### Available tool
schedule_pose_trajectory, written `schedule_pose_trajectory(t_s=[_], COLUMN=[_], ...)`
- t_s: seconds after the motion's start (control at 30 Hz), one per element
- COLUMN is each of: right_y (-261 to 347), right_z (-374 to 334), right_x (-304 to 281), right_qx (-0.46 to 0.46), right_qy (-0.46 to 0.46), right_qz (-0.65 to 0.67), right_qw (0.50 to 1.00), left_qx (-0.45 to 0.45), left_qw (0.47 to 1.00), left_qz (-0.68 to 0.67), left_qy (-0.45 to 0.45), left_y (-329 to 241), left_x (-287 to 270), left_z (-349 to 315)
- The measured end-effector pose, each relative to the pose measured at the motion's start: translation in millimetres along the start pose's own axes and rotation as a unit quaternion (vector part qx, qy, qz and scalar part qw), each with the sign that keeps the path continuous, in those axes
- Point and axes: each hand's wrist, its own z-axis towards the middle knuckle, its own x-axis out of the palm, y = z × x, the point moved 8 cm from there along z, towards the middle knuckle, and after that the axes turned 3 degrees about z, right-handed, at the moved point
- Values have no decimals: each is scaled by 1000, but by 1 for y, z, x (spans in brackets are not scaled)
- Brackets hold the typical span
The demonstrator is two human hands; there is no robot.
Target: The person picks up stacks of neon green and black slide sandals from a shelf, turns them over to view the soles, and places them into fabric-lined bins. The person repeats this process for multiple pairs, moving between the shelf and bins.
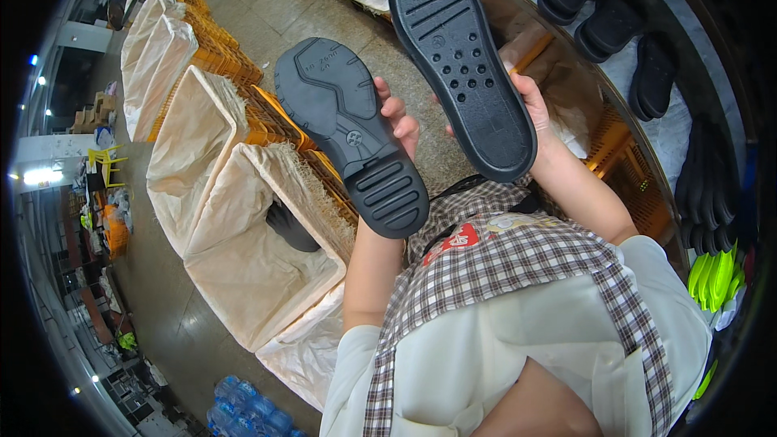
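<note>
White shirt [461, 348] and brown-checked apron [518, 263] sit nearest; beyond them the worker's left hand [399, 120] curls partly closed round the edge of a grooved black shoe sole [352, 133], the right hand [532, 103] likewise gripping a pitted black shoe sole [465, 69]. Both are held up side by side, neither set down. More soles [653, 77] lie on the plastic-covered bench [668, 146], so I'd judge much remains, though one dark piece [290, 228] sits in a cloth-lined crate [251, 291].

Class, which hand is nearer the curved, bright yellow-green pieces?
Right: the right hand, gripping the black holed sole, is left of the yellow-green pieces; the left hand is farther left.
</note>
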Motion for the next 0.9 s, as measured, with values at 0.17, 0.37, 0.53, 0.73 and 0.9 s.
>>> schedule_pose_trajectory(t_s=[0.17, 0.37, 0.53, 0.73, 0.9], right_y=[6, 10, 14, 9, 160], right_z=[-3, -12, -22, -31, -134], right_x=[-7, 19, 52, 47, 10], right_qx=[-31, -31, -102, -50, -353], right_qy=[-19, 0, 18, -29, -242], right_qz=[6, 3, -212, -695, -517], right_qw=[999, 1000, 972, 717, 742], left_qx=[9, -13, 74, -230, -125], left_qw=[1000, 997, 958, 844, 927], left_qz=[16, 29, 234, 484, 300], left_qy=[16, 67, -148, -31, -190], left_y=[1, 2, 3, 73, 29], left_x=[5, 4, -14, -25, -84], left_z=[5, 11, 3, 8, 3])
